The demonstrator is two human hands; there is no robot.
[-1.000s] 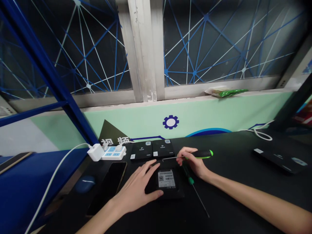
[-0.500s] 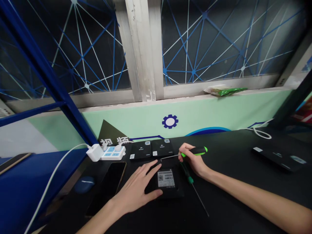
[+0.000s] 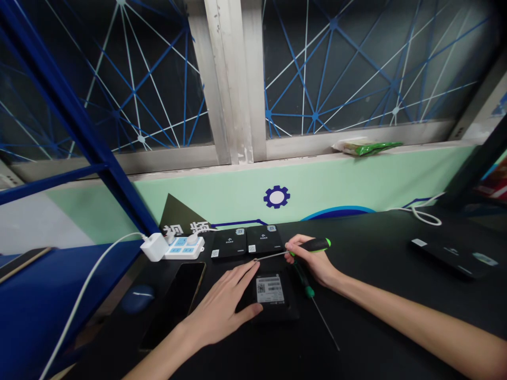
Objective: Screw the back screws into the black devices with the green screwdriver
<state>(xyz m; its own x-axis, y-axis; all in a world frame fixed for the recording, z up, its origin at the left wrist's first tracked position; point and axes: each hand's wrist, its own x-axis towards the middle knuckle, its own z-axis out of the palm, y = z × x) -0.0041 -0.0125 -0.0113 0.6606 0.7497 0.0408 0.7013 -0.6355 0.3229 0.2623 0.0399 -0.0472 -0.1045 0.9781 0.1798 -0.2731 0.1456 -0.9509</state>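
A black box (image 3: 270,290) with a white label lies face-down on the dark table. My left hand (image 3: 227,295) rests on its left side, fingers stretched and thumb apart. My right hand (image 3: 307,258) is closed round the black-and-green screwdriver (image 3: 316,245), held nearly level. Its shaft points left, and the tip is at my left fingertips, near the box's far left corner; whether it touches a screw is too small to tell. A second, dark green screwdriver (image 3: 309,291) lies right of the box, its handle partly under my right hand.
Two black boxes (image 3: 228,244) (image 3: 263,240) stand side by side behind my hands. At the left are a white power strip (image 3: 184,248), a phone (image 3: 178,295) and a blue mouse (image 3: 137,299). Another black box (image 3: 453,257) and a white cable (image 3: 422,215) lie at the right.
My right hand and its screwdriver have moved slightly left. The tip now meets my left fingertips, and my left index and middle fingers have come closer together.
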